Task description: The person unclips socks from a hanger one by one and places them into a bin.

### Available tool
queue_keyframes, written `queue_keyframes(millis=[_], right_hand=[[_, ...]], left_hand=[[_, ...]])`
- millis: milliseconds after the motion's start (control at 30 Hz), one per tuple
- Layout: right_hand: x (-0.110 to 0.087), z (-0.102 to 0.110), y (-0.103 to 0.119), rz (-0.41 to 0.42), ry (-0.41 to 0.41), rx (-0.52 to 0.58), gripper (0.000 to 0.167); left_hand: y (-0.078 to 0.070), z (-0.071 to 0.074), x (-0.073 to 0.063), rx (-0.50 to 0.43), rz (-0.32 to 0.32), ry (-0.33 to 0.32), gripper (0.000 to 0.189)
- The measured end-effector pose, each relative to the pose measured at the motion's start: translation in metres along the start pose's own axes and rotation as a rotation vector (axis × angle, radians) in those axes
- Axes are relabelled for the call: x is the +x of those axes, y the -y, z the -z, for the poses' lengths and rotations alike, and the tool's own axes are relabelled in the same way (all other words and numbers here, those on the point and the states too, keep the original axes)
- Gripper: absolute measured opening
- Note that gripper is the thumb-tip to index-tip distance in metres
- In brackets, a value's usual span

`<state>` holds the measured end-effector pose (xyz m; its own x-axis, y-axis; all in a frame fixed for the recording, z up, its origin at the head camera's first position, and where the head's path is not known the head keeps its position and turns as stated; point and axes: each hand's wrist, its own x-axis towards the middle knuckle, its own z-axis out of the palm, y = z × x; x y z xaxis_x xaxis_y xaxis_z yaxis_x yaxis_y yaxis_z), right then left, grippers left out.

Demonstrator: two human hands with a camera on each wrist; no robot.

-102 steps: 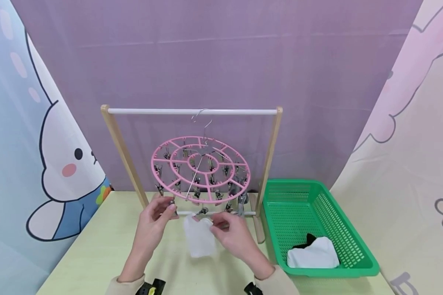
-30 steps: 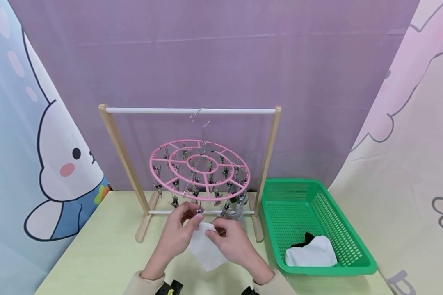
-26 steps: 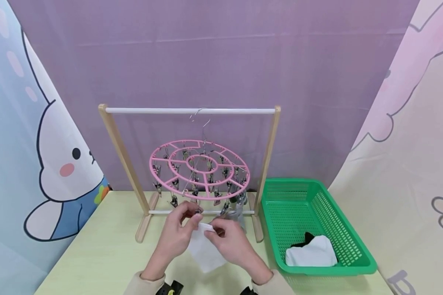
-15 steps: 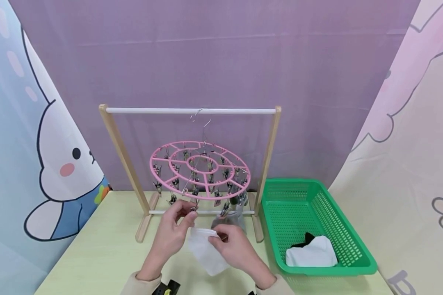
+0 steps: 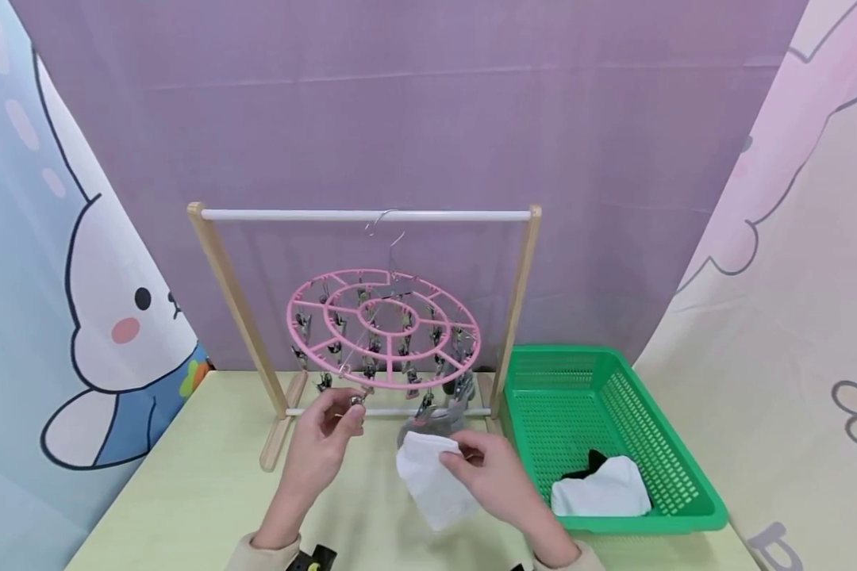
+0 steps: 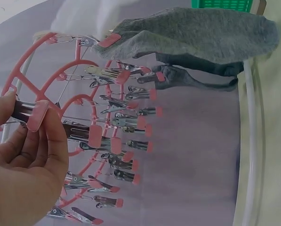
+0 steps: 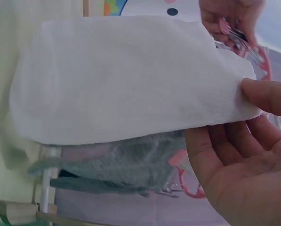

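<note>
My right hand [image 5: 496, 476] pinches a white sock [image 5: 436, 484] by its cuff, thumb on one side and fingers on the other, and the rest of the sock droops. My left hand [image 5: 310, 456] pinches a metal clip [image 6: 32, 114] with pink tips, which hangs from the near edge of a round pink drying hanger [image 5: 389, 385]. A gap separates this clip from the sock. Farther right, a grey sock [image 6: 201, 35] hangs from the hanger by a clip, with darker grey fabric [image 6: 187, 70] beside it.
The hanger hooks onto the white top bar [image 5: 293, 215] of a wooden-legged rack [image 5: 232, 305]. Several more clips dangle beneath its rings. At right stands a green basket [image 5: 685, 524] holding a white cloth [image 5: 603, 488] and something black [image 5: 595, 461].
The hands were close together with the white sock's cuff near the clip. Since then the right hand has drawn the sock rightward, and the left hand has shifted left with the clip.
</note>
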<state>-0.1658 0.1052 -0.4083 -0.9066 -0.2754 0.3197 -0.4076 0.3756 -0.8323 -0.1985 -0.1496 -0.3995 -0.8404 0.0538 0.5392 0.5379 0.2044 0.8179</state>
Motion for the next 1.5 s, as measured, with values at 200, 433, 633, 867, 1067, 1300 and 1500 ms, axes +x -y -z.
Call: queue_keyframes(millis=[200,433,633,867,1067,1300,1500], right_hand=[[-0.005,0.018,0.008,-0.053,-0.022,0.023,0.011],[-0.01,0.039,0.015,-0.096,-0.078,0.041,0.016],[-0.013,0.057,0.017,-0.136,-0.141,0.024,0.018],[-0.016,0.074,0.013,-0.183,-0.24,-0.011,0.014],[-0.021,0.09,0.011,-0.189,-0.318,-0.012,0.018],[-0.029,0.108,0.003,-0.198,-0.398,-0.058,0.021],[-0.037,0.114,-0.014,-0.243,-0.458,-0.078,0.022]], left_hand=[[0.002,0.004,0.0,-0.027,0.017,-0.012,0.018],[0.003,0.005,0.001,-0.036,0.04,-0.025,0.02],[0.004,0.007,0.003,-0.019,0.056,-0.043,0.022],[0.006,0.012,0.004,-0.002,0.056,-0.055,0.021],[0.008,0.014,0.006,0.001,0.086,-0.078,0.023],[0.008,0.017,0.008,0.0,0.129,-0.098,0.025],[0.009,0.02,0.008,0.003,0.135,-0.101,0.026]])
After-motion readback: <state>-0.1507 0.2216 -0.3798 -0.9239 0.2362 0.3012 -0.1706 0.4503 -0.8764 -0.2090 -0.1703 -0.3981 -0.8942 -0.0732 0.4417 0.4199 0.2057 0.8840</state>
